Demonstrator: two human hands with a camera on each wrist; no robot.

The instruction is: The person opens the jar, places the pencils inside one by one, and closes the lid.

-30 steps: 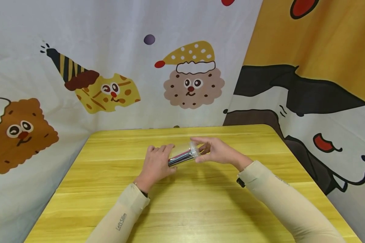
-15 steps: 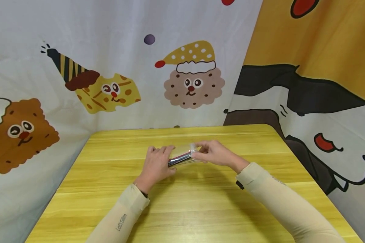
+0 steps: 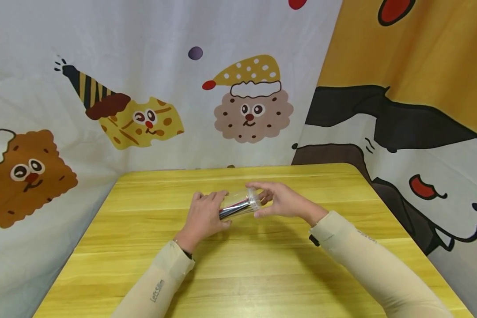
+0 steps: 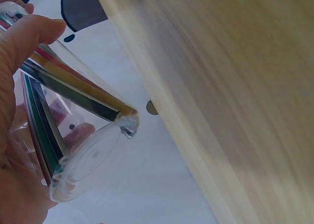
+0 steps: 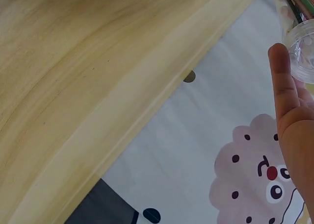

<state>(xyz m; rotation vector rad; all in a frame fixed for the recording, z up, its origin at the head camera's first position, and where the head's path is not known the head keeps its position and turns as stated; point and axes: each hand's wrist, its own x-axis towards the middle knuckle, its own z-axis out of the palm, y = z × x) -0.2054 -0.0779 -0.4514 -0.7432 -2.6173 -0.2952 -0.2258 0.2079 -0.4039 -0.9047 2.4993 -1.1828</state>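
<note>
A clear plastic jar (image 3: 235, 206) lies tilted above the table, holding several slender, pencil-like coloured sticks (image 4: 73, 89). My left hand (image 3: 204, 214) grips its lower part, the thumb bent over the wall in the left wrist view. The jar's round transparent base (image 4: 88, 160) faces that camera. At the other end sits a ribbed clear lid (image 3: 254, 199). Around it my right hand (image 3: 280, 199) is spread, index finger above and thumb below. In the right wrist view its straight thumb (image 5: 280, 69) lies along the lid's edge; whether it touches is hard to tell.
A yellow wood-grain table (image 3: 238, 274) extends beneath both hands. Behind its far edge hangs a white cloth (image 3: 155, 44) printed with cartoon biscuits, with an orange and black printed part at the right.
Half a second ago my right fingers were drawn in on the lid; now they are spread wider around it, much as one second ago. My left hand keeps the jar nearly still.
</note>
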